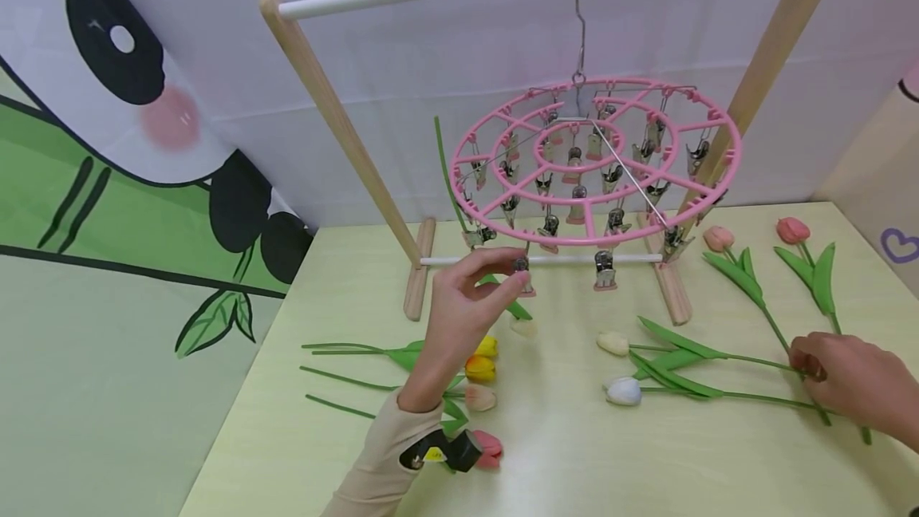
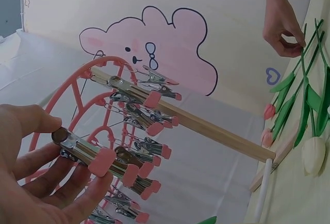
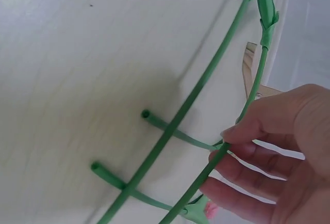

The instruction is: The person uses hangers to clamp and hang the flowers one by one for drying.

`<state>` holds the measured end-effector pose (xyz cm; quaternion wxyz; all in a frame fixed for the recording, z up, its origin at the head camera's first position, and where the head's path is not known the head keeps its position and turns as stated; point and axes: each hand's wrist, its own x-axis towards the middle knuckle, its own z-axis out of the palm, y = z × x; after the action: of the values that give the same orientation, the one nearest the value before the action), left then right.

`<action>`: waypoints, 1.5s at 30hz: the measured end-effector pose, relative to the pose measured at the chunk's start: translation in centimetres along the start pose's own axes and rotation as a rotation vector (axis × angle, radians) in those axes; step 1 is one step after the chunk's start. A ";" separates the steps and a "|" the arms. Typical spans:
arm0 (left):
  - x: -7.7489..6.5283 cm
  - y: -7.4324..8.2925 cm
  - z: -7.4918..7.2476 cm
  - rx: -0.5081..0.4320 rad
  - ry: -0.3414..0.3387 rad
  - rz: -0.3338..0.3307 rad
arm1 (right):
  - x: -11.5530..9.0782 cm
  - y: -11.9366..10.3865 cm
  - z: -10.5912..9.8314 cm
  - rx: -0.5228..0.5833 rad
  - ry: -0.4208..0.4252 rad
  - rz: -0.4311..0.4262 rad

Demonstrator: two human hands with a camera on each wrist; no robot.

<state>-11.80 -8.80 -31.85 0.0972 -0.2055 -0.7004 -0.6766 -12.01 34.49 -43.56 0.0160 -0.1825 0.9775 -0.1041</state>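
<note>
Silver metal clip with pink tips (image 2: 85, 154), my left grip (image 1: 468, 297) pinching it, below round pink plastic hanger (image 1: 589, 222), my right grip (image 1: 854, 377) pinching thin green tulip stem (image 3: 204, 173).

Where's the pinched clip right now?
In the head view, just right of centre, the clip hangs below the pink hanger's front rim, pinched by the left hand.

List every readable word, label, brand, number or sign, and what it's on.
Readable text: none.
Yellow label on the black wrist device: too small to read.
Held clip and held flower stem: no lettering seen.
Purple heart on the wall: a drawing, no text.
</note>
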 end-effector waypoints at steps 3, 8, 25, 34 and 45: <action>0.0 -0.1 0.0 -0.003 0.001 -0.001 | -0.1 0.0 -0.3 -0.005 0.037 -0.016; 0.0 -0.2 0.0 0.001 0.000 -0.005 | -0.1 0.0 -0.5 -0.011 0.101 -0.041; 0.1 -0.1 0.3 -0.010 0.003 -0.004 | 0.4 -0.4 -2.3 -0.043 0.232 -0.080; 0.1 -0.2 0.5 -0.018 0.005 0.005 | 0.1 -1.1 -3.0 -0.040 0.343 -0.127; 0.0 -0.2 0.7 -0.023 -0.003 -0.011 | 0.1 -2.1 -4.5 -0.057 0.432 -0.185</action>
<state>-11.77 -8.16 -32.14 0.0901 -0.2039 -0.6937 -0.6849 -11.72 33.42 -38.70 -0.2086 -0.2450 0.9399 -0.1141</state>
